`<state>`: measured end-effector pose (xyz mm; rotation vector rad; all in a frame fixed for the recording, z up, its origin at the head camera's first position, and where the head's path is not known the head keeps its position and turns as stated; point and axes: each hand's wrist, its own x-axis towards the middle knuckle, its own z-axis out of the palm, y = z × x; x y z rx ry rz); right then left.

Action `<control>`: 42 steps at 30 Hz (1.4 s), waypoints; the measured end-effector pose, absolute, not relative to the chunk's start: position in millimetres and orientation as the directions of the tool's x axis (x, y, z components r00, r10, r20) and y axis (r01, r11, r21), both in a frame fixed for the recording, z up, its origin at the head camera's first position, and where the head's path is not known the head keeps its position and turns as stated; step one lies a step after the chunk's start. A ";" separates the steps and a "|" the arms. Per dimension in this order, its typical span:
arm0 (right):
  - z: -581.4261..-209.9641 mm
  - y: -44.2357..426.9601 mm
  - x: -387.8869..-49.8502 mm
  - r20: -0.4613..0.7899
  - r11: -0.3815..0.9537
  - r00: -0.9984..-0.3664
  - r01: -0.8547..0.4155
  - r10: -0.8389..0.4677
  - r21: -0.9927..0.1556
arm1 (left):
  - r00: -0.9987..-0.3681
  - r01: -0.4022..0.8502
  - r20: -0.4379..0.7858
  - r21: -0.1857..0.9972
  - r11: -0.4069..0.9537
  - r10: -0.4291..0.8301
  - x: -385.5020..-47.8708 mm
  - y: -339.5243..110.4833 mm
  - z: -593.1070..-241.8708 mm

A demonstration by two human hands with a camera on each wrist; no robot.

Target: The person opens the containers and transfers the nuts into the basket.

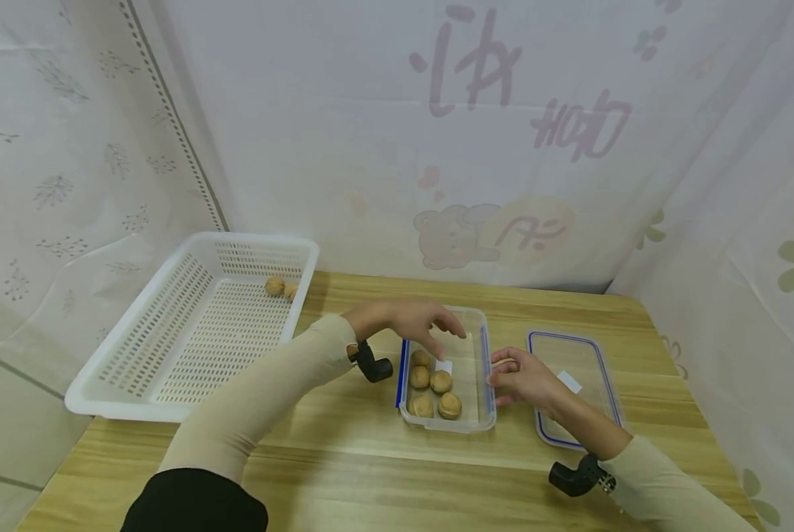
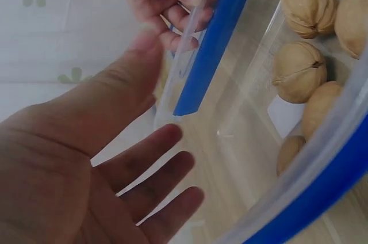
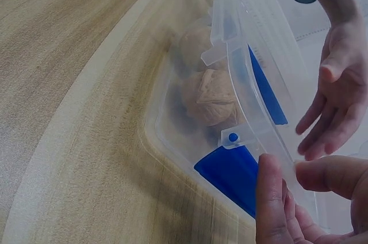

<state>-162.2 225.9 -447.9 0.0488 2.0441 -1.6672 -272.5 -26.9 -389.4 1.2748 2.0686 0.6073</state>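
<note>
A clear container [image 1: 473, 427] with blue side latches holds several walnuts [image 1: 449, 405] on its left and near side, beside a white label. Over its far part is my left hand [image 1: 420, 319], fingers spread and holding nothing; the left wrist view shows the same empty hand [image 2: 86, 146] with walnuts [image 2: 299, 71] across the container. At the container's right wall, my right hand [image 1: 526, 380] grips the rim. Seen from the right wrist, thumb and fingers of that hand [image 3: 310, 204] lie on either side of the wall, by a blue latch [image 3: 230, 178].
A white perforated basket [image 1: 191, 403] stands at the left with walnuts [image 1: 275, 287] in its far right corner. A clear lid [image 1: 550, 334] with a blue seal lies right of the container, partly under my right forearm. Printed curtains hang behind and beside the wooden table [image 1: 370, 480].
</note>
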 end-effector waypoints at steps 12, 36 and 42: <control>-447.9 224.5 -163.4 -0.398 0.251 -0.875 0.334 -0.276 -0.909 | -0.242 0.590 -0.438 0.642 0.490 0.866 -273.0 -4.5 -408.3; -445.9 224.7 -163.5 -0.401 0.260 -0.875 0.334 -0.270 -0.906 | -0.261 0.570 -0.540 0.582 0.580 0.800 -260.3 8.7 -431.1; -447.8 225.2 -163.8 -0.399 0.250 -0.875 0.336 -0.274 -0.908 | -0.256 0.584 -0.535 0.578 0.570 0.805 -259.9 7.9 -433.9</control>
